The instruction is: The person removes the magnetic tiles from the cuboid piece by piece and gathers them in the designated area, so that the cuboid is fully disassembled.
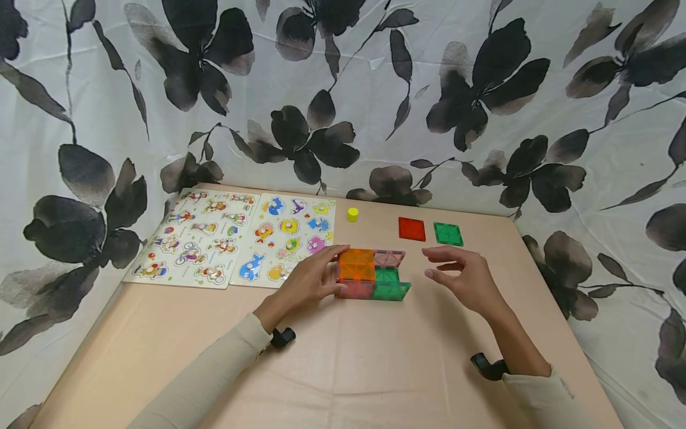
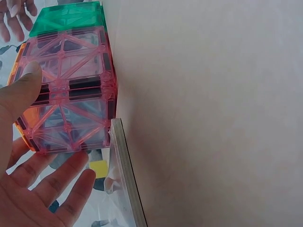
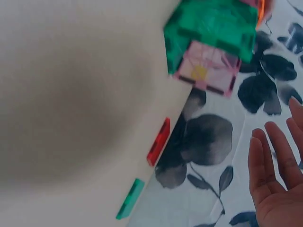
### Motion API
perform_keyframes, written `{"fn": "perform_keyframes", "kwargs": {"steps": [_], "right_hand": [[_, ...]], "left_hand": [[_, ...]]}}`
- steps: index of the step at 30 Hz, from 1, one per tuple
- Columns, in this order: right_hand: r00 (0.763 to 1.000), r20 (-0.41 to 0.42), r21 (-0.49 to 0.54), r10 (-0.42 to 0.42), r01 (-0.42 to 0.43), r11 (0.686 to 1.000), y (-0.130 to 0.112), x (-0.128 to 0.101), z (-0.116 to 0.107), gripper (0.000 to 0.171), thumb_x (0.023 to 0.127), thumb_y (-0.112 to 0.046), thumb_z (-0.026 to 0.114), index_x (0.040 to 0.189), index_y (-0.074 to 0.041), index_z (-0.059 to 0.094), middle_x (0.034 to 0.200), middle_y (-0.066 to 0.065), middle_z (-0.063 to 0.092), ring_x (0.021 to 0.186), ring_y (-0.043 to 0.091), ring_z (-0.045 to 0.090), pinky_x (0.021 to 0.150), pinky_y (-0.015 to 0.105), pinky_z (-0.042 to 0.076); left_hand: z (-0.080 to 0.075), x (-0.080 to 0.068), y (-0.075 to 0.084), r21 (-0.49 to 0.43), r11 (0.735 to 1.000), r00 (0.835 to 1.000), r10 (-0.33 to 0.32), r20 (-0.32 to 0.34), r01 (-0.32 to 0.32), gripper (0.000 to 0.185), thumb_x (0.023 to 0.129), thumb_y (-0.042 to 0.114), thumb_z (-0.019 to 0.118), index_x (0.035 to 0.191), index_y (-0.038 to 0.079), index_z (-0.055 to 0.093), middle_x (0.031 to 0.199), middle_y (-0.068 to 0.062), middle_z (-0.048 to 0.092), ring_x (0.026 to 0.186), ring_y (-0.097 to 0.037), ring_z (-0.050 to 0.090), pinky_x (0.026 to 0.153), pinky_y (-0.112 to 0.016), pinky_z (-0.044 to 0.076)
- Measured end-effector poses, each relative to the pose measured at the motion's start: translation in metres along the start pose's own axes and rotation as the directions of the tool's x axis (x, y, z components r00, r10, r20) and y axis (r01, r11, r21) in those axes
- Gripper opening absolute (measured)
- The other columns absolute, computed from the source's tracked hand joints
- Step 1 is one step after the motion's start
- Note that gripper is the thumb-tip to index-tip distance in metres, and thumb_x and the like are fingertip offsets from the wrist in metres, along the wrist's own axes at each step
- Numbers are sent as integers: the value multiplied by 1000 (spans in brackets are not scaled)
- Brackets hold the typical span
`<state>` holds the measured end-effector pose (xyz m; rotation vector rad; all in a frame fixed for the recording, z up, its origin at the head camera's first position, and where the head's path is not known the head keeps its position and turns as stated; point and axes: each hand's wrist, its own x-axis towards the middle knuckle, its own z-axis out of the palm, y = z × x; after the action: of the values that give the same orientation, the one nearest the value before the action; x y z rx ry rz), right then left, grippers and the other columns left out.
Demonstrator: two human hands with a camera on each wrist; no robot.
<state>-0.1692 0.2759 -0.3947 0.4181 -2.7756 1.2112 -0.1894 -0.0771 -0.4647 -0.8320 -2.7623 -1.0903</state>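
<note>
Tile structure [image 1: 371, 274] sits mid-table [image 1: 343, 369], right of puzzle boards [image 1: 236, 237], seemingly touching.

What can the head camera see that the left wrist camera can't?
Only the head view shows the loose red tile and loose green tile, and the right hand hovering open beside the tile structure. Only the left wrist view shows the puzzle board's edge up close and the structure's pink side panels. Both show the left hand touching the structure, and the yellow block.
</note>
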Motion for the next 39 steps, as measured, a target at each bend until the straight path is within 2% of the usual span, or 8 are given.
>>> {"fn": "perform_keyframes", "kwargs": {"steps": [4, 7, 12, 19, 26, 31, 39], "right_hand": [[998, 47, -12, -36, 36, 999, -2, -5, 16, 40, 84, -24, 81, 122, -28, 71, 120, -9, 71, 105, 12, 69, 89, 36, 59], [996, 83, 0, -44, 44, 999, 0, -7, 29, 39, 82, -16, 82, 119, -27, 72, 118, -5, 72, 104, 18, 69, 88, 40, 59], [992, 119, 10, -43, 42, 999, 1, -10, 44, 33, 82, -13, 82, 113, -24, 75, 111, -3, 74, 97, 18, 70, 86, 38, 60], [994, 94, -13, -55, 56, 998, -4, -13, 54, 25, 82, -9, 81, 106, -15, 78, 102, -4, 73, 90, 15, 69, 83, 35, 61], [996, 68, -73, -62, 67, 995, -7, -19, 56, 22, 81, -7, 81, 100, -19, 79, 95, -8, 73, 86, 11, 68, 77, 25, 60], [993, 43, -79, -107, 110, 991, -7, -25, 57, 25, 79, -4, 82, 98, -21, 79, 92, -10, 72, 83, 8, 68, 74, 26, 60], [992, 7, -75, -129, 129, 989, -16, -30, 51, 25, 79, -6, 82, 98, -22, 79, 92, -13, 71, 82, 4, 67, 71, 27, 60]], "left_hand": [[0, 0, 0, 5, 1000, 1000, -3, 0, 3, 84, 83, 41, 80, 153, 26, 37, 154, 5, 44, 138, -20, 47, 114, -46, 41], [0, 0, 0, 8, 1000, 1000, -10, 6, 10, 84, 83, 41, 80, 153, 27, 37, 154, 5, 44, 138, -20, 47, 114, -47, 41], [0, 0, 0, -1, 1000, 1000, -13, 9, 13, 84, 83, 41, 80, 153, 26, 37, 154, 4, 44, 138, -21, 46, 114, -47, 41], [-1, 0, 0, 11, 1000, 1000, -9, 4, 9, 84, 83, 42, 80, 153, 26, 37, 154, 5, 44, 138, -20, 47, 114, -46, 41], [0, 0, -2, 2, 1000, 1000, 3, -1, -3, 84, 83, 41, 80, 153, 25, 37, 154, 5, 44, 139, -20, 46, 115, -46, 41], [1, 0, -3, 9, 1000, 1000, 10, -16, -10, 83, 83, 39, 81, 153, 25, 38, 153, 5, 45, 138, -20, 47, 114, -47, 41], [0, 1, -2, 9, 1000, 1000, 0, -8, 0, 84, 82, 40, 81, 153, 25, 38, 154, 4, 45, 137, -20, 47, 114, -46, 42]]}}
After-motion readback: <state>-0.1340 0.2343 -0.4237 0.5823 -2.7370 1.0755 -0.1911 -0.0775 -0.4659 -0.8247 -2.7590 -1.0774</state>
